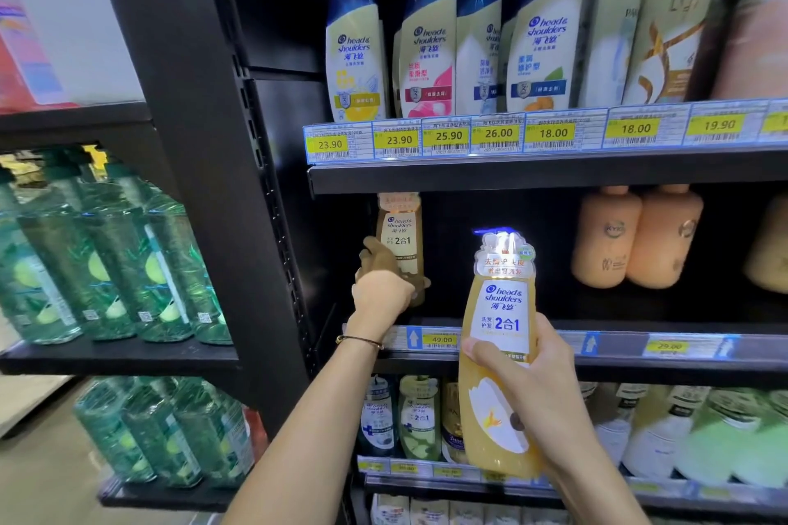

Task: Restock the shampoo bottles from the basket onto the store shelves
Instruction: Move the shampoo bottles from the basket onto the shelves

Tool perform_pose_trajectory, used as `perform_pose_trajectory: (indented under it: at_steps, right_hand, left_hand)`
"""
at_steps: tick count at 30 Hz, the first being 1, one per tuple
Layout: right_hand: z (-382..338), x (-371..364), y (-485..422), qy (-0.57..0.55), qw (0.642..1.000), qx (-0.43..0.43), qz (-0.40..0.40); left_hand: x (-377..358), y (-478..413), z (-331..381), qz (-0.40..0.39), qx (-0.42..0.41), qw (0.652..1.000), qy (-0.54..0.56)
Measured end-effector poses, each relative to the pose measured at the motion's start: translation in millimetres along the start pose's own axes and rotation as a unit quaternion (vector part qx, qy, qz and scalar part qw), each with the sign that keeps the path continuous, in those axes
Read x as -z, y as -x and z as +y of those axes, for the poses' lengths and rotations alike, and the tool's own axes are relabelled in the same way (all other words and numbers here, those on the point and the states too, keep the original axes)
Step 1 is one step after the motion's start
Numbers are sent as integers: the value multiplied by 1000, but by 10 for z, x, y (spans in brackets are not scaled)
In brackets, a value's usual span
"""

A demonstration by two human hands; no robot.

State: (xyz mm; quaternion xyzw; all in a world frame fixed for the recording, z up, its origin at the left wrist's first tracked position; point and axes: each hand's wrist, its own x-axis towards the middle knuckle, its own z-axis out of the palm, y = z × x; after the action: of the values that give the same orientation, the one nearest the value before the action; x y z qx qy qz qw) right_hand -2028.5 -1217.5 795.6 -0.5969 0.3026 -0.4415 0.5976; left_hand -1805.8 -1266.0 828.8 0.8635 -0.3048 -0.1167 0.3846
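Green bottles (128,264) leaning, far left; 2 peach bottles (605,239) side by side, right; yellow price tags (447,135).

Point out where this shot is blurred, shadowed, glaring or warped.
Head view: the yellow bottle in the right hand and the upper price tags read sharp; the green bottles at left and peach bottles are smeared; the dark middle shelf shadows the fingers of the left hand on the shelved bottle; bluish glare fringes the yellow bottle's pump; the wide lens bows the black upright.
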Motion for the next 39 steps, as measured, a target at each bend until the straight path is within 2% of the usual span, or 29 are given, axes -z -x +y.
perform_pose_trajectory:
  at_steps: [3,5,8,9,11,14,18,23,25,28,32,36,39]
  right_hand:
    - [3,-12,-16,-3,1000,1,6]
    - [-18,-28,-42,-20,1000,5,14]
    - [-61,-73,-124,-64,997,12,32]
    - [-63,-96,-171,-92,995,14,42]
    - [-56,-155,-273,-175,982,19,63]
    - [-69,-269,-432,-280,956,29,82]
    - [-65,-457,-650,-356,929,31,98]
    - [-43,-647,-883,-387,920,35,49]
    - [-8,-724,-962,-358,933,28,35]
    - [83,-799,-1014,-259,966,-8,17]
    - [149,-837,-1022,-112,992,10,-49]
    - [61,-891,-1024,22,991,28,-126]
    - [46,-931,-1043,110,981,36,-154]
  left_hand:
    - [56,129,-89,12,-16,999,-38]
    - [112,298,-226,64,-96,986,-118]
    - [149,598,-485,196,-237,933,-187]
    - [135,670,-577,217,-276,916,-196]
    - [70,762,-807,229,-331,888,-222]
    - [-30,879,-1166,230,-343,870,-268]
    - [-77,1038,-1440,175,-323,884,-290]
    - [-104,1195,-1602,101,-321,928,-163]
    - [-157,1221,-1698,84,-323,935,-121]
    - [-236,1222,-1786,80,-325,935,-119]
    - [-264,1190,-1816,75,-315,939,-119]
    - [-283,1213,-1803,75,-323,937,-114]
    - [-312,1212,-1812,76,-319,939,-106]
